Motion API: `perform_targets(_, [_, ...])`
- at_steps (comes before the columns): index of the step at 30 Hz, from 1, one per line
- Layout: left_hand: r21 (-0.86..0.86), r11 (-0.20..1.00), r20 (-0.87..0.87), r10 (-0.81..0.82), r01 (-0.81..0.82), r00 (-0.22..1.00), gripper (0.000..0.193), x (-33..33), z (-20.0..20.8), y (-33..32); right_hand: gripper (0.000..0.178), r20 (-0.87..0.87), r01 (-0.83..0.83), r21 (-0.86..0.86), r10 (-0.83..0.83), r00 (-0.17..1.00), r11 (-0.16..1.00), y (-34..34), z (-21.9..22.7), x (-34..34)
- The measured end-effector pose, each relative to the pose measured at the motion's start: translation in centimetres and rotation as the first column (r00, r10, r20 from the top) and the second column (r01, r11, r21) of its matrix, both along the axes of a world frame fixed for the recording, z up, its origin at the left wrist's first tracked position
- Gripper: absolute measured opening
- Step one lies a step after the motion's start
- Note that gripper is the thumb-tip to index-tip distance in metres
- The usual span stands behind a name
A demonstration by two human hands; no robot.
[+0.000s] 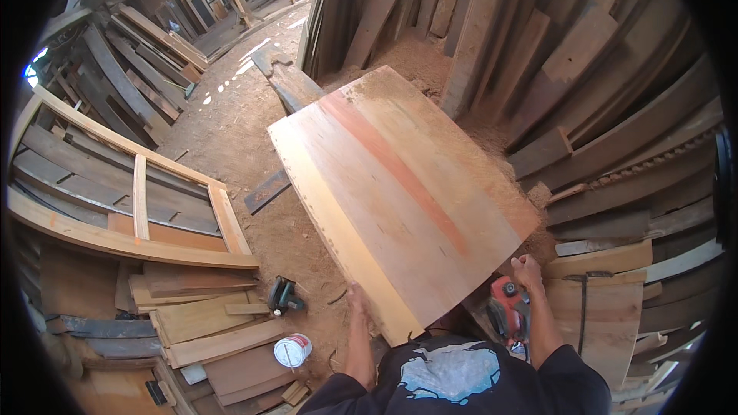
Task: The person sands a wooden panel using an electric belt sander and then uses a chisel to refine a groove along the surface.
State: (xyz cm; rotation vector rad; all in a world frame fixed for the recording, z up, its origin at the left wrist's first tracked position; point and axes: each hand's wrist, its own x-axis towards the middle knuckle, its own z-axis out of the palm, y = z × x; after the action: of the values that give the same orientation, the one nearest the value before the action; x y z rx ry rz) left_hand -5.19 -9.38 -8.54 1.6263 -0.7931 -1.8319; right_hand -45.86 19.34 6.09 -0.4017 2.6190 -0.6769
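A wide wooden panel (400, 192), made of joined boards with a reddish stripe and a pale strip along its left side, lies in front of me. My left hand (357, 300) is at the panel's near left edge, closed on it, with some fingers hidden. By the near right corner, my right hand (527, 271) has its fingers curled together; what they hold, if anything, does not show. Just below and left of that hand is a red power tool (507, 309), partly covered by my forearm.
A dark green power tool (284, 297) and a white bucket (293, 350) stand left of me. Wooden frames (141, 198) and stacked boards (223, 342) fill the left side. Planks (480, 34) lean at the back right. Sawdust covers the floor (231, 127).
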Motion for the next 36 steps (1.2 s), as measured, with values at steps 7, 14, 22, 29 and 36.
perform_targets(7, [-0.078,0.987,0.272,-0.115,0.141,0.955,0.07,5.8,0.3,-11.1,0.041,-0.025,0.048,0.02,-0.048,0.999,0.999,0.4,0.7,-2.7])
perform_targets(14, [-0.057,0.961,0.489,-0.208,0.269,0.847,0.069,6.6,4.9,-12.7,0.042,-0.035,-0.002,0.026,0.003,0.999,1.0,-1.4,-1.8,-1.4])
perform_targets(22, [-0.043,0.949,0.545,-0.239,0.312,0.804,0.079,9.4,6.1,-5.9,0.043,-0.069,0.016,0.038,-0.014,0.997,0.999,-4.0,-3.4,-2.1])
perform_targets(29, [0.141,0.743,0.005,0.66,-0.654,0.751,0.069,12.7,-1.0,7.6,0.053,-0.029,-0.015,0.122,0.019,0.999,0.992,-9.3,-1.1,-3.0])
perform_targets(36, [0.455,0.71,-0.09,0.637,-0.537,0.765,0.06,-0.1,-0.5,9.4,0.069,-0.004,-0.117,0.194,0.12,0.993,0.974,-10.1,-5.5,-7.0])
